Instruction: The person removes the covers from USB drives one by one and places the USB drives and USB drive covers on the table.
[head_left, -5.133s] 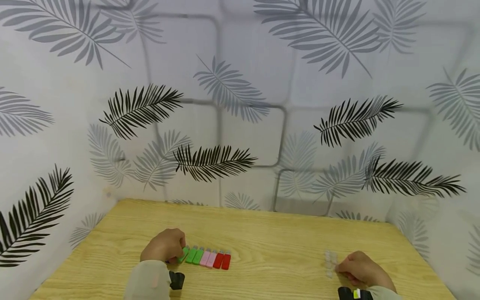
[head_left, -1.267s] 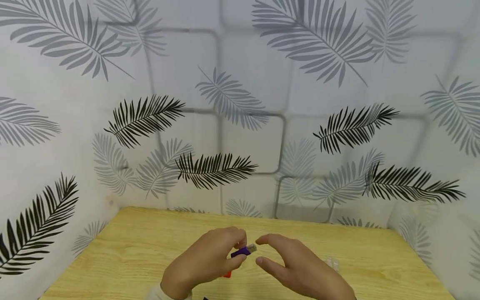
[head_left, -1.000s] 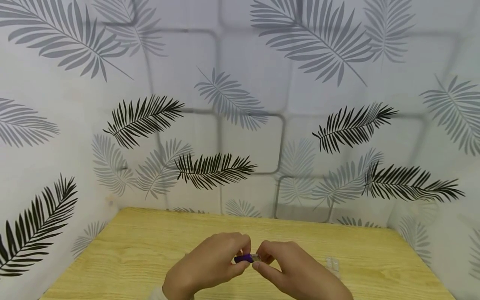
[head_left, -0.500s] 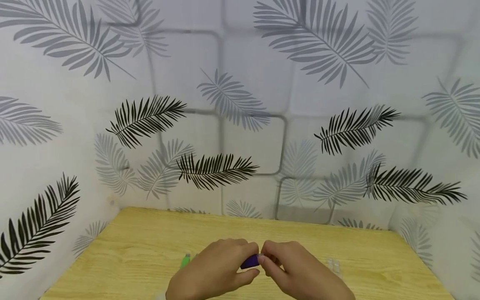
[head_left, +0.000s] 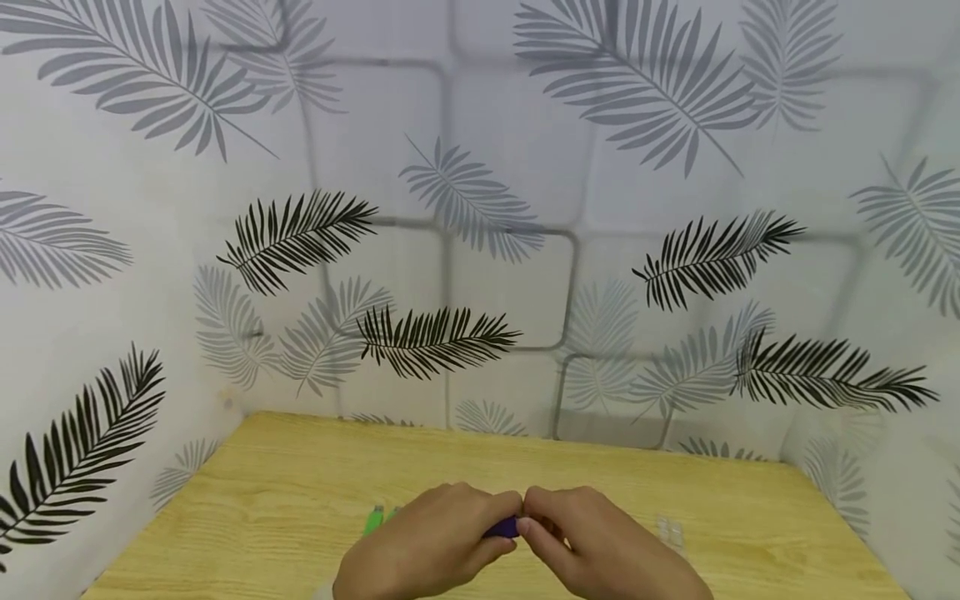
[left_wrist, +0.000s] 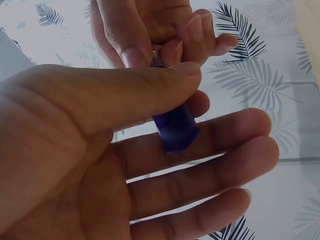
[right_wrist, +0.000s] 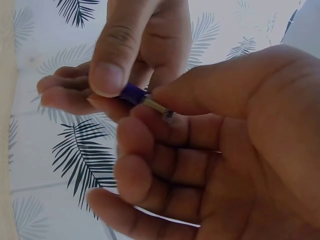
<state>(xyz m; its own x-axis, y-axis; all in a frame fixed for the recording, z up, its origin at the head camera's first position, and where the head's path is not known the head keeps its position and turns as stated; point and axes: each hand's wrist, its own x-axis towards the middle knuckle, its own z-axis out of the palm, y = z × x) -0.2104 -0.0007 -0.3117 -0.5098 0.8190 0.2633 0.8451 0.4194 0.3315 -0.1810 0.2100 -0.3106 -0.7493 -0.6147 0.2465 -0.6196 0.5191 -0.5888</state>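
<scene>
Above the middle of the table, my left hand [head_left: 431,537] and right hand [head_left: 611,542] meet at the fingertips. Between the left thumb and index finger I pinch the purple body of a USB flash drive [left_wrist: 175,127]; the other left fingers stay spread. My right thumb and index finger pinch the drive's plug end, where a clear cap [right_wrist: 159,107] appears to sit over the metal plug. How far the cap reaches is hidden by fingers. In the head view, only a bit of the purple body shows between the hands.
Green USB drives [head_left: 374,520] lie on the wooden table [head_left: 315,467] behind the left hand, which hides the rest of their row. Several small clear caps [head_left: 670,531] lie by the right forearm. A leaf-patterned cloth [head_left: 480,275] hangs behind the table.
My hands came from the drive row and the clear caps to the middle. The left brought the purple drive, and the right fingers closed on its plug end. Lately the hands drew slightly closer.
</scene>
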